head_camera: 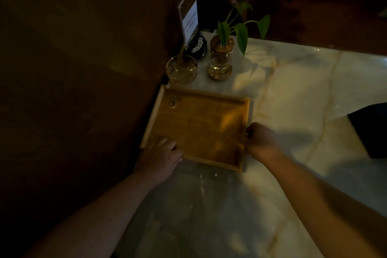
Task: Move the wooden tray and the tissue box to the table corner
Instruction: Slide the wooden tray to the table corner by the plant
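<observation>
An empty rectangular wooden tray [199, 125] lies on the pale marble table [293, 94], hard against the dark wall on the left. My left hand [161, 157] grips its near left corner, fingers curled over the rim. My right hand [260, 138] holds the tray's right edge near the front corner. A dark object [370, 130] at the right edge of the view may be the tissue box; only part of it shows and the light is too dim to tell.
Beyond the tray stand a glass ashtray [181, 69], a leafy plant in a glass jar of water [221, 63], a small dark round container [195, 47] and an upright clear sign holder [189, 16]. A dark wooden wall [83, 69] borders the table's left side.
</observation>
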